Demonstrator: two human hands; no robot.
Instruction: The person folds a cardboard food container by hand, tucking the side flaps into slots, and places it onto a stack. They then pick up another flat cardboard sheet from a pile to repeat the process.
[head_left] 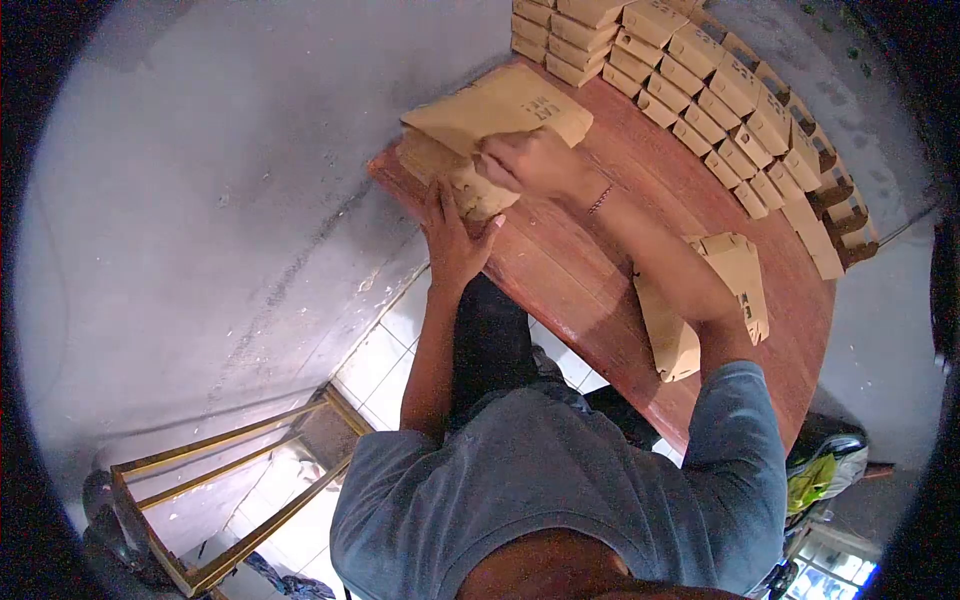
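Note:
A brown cardboard box piece (480,112) with printed lettering lies at the far left end of the red-brown wooden table (560,275), its lid part raised. My left hand (458,240) rests with fingers spread on the near flap of the cardboard, close to the table edge. My right hand (528,163) is closed at the cardboard's near side, just right of the left hand; what its fingers hold, if anything, is hidden. Another cardboard piece (668,325), partly folded, lies under my right forearm.
Stacks of folded brown boxes (700,95) line the back of the table along the wall. A wooden frame (240,540) stands on the tiled floor at the lower left. A bag (825,470) with yellow-green parts is at the lower right.

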